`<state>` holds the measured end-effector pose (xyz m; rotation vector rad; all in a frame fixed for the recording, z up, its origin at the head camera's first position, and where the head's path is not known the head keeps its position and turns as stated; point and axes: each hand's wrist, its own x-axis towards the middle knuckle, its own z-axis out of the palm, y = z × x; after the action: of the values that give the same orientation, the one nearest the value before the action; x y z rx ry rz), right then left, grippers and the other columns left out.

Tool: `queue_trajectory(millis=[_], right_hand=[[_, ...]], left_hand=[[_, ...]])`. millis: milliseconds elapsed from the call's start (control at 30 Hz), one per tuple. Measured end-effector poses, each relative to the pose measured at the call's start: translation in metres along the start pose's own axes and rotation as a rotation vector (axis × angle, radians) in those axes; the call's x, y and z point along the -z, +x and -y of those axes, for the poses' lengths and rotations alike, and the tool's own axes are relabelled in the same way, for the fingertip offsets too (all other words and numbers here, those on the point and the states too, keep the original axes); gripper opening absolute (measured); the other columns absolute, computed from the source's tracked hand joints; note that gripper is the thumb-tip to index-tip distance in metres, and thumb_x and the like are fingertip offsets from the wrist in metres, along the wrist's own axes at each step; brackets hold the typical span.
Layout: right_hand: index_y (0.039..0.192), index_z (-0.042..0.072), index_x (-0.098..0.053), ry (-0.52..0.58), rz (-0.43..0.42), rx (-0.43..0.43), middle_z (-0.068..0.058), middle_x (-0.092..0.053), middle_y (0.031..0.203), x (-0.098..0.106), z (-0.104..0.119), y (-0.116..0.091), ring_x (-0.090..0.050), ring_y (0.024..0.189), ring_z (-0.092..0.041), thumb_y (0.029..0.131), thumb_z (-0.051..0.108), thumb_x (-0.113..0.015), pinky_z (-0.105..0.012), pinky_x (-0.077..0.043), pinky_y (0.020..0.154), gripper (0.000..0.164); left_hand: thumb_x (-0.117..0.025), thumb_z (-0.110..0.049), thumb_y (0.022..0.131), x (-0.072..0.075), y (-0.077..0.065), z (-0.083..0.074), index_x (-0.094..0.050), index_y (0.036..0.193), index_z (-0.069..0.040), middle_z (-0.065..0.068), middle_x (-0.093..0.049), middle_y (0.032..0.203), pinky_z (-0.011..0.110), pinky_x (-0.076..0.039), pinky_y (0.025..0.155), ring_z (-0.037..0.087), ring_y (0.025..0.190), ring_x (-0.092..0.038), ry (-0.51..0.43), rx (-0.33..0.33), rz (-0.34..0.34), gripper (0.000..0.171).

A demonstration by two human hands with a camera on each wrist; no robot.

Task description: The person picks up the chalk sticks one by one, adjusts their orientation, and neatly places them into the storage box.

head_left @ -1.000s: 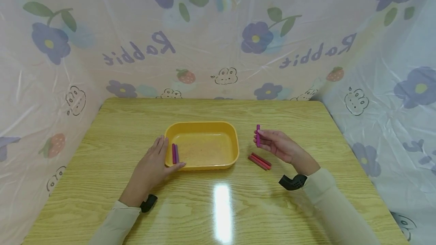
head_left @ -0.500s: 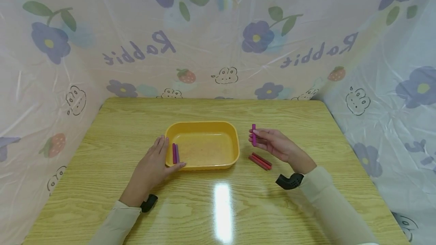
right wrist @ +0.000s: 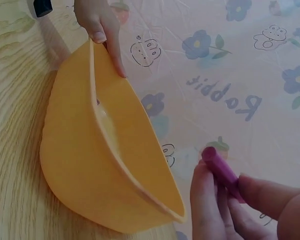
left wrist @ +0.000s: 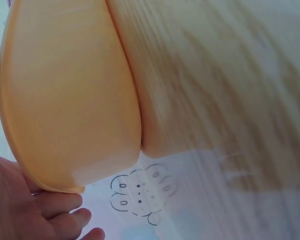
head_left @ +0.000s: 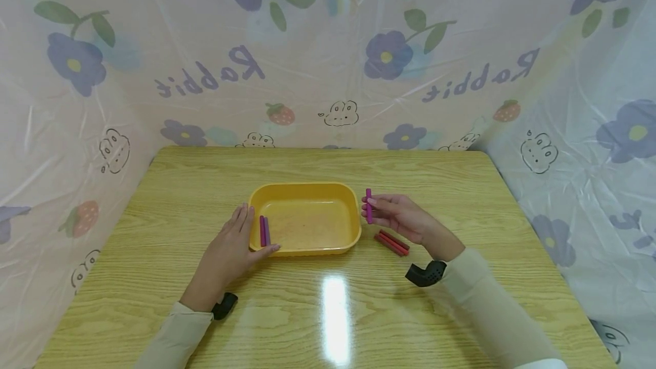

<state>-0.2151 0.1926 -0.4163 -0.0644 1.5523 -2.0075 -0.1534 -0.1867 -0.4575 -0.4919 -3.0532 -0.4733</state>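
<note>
Between the thumb and fingers of my right hand [head_left: 405, 218] is a magenta crayon [head_left: 369, 206], held upright just off the right rim of a yellow plastic tub [head_left: 307, 224]. The right wrist view shows the end of this crayon [right wrist: 220, 167] sticking out past the fingertips. My left hand [head_left: 230, 249] grips the tub's left end, thumb over the near rim and fingers along the outer side. Inside, at the left end, a dark magenta crayon [head_left: 262, 231] and a lilac crayon [head_left: 267, 232] lie side by side.
A small bunch of red and brownish-red crayons [head_left: 392, 242] lies on the wooden table [head_left: 287, 312], right of the tub and below my right hand. A patterned curtain [head_left: 307, 84] surrounds the table at the back and sides.
My right hand has moved left with the magenta crayon, from above the red crayons to beside the tub's right rim. The left hand and the tub stay put.
</note>
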Motion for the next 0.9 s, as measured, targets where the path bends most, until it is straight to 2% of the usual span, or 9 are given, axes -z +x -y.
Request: queue_trajectory(millis=[167,300,400,633,900], right_hand=[[0.129,-0.019,-0.038,0.027,0.049,0.009,-0.023,-0.059,0.114,-0.006,-0.003,0.003,-0.061,0.104,-0.027,0.098,0.008,-0.047,-0.035,-0.047,0.089,0.042],[0.121,-0.012,-0.052,0.040,0.086,0.015,-0.014,-0.064,0.108,-0.011,-0.006,0.005,-0.063,0.101,-0.024,0.098,0.006,-0.046,-0.034,-0.048,0.087,0.031],[0.115,-0.007,-0.059,0.039,0.091,0.014,-0.013,-0.065,0.105,-0.015,-0.007,0.006,-0.064,0.098,-0.022,0.098,0.005,-0.045,-0.033,-0.049,0.085,0.025],[0.128,-0.020,-0.038,0.017,0.087,-0.011,-0.014,-0.066,0.104,-0.021,-0.010,0.010,-0.064,0.099,-0.025,0.098,0.006,-0.046,-0.034,-0.049,0.085,0.041],[0.128,-0.017,-0.042,-0.017,0.082,-0.025,-0.015,-0.066,0.105,-0.028,-0.011,0.014,-0.063,0.100,-0.025,0.097,0.009,-0.050,-0.034,-0.049,0.085,0.041]], left_hand=[[-0.040,-0.079,0.076,0.000,0.000,0.000,-0.014,0.147,0.004,0.022,-0.012,0.152,0.050,-0.019,0.109,0.034,0.139,-0.010,-0.007,0.006,0.003,0.112],[-0.039,-0.080,0.076,0.000,0.000,0.000,-0.013,0.147,0.003,0.022,-0.012,0.151,0.050,-0.019,0.109,0.034,0.139,-0.010,-0.004,0.008,0.004,0.112],[-0.039,-0.080,0.076,-0.001,0.000,0.001,-0.014,0.147,0.003,0.022,-0.013,0.151,0.050,-0.019,0.109,0.035,0.139,-0.011,-0.004,0.006,0.000,0.112],[-0.039,-0.080,0.076,-0.002,0.000,0.001,-0.014,0.147,0.004,0.022,-0.013,0.151,0.050,-0.019,0.109,0.034,0.139,-0.011,-0.001,0.000,-0.005,0.112],[-0.040,-0.079,0.076,-0.001,0.000,0.001,-0.015,0.147,0.004,0.022,-0.013,0.151,0.050,-0.020,0.108,0.035,0.139,-0.011,0.002,-0.005,-0.010,0.111]])
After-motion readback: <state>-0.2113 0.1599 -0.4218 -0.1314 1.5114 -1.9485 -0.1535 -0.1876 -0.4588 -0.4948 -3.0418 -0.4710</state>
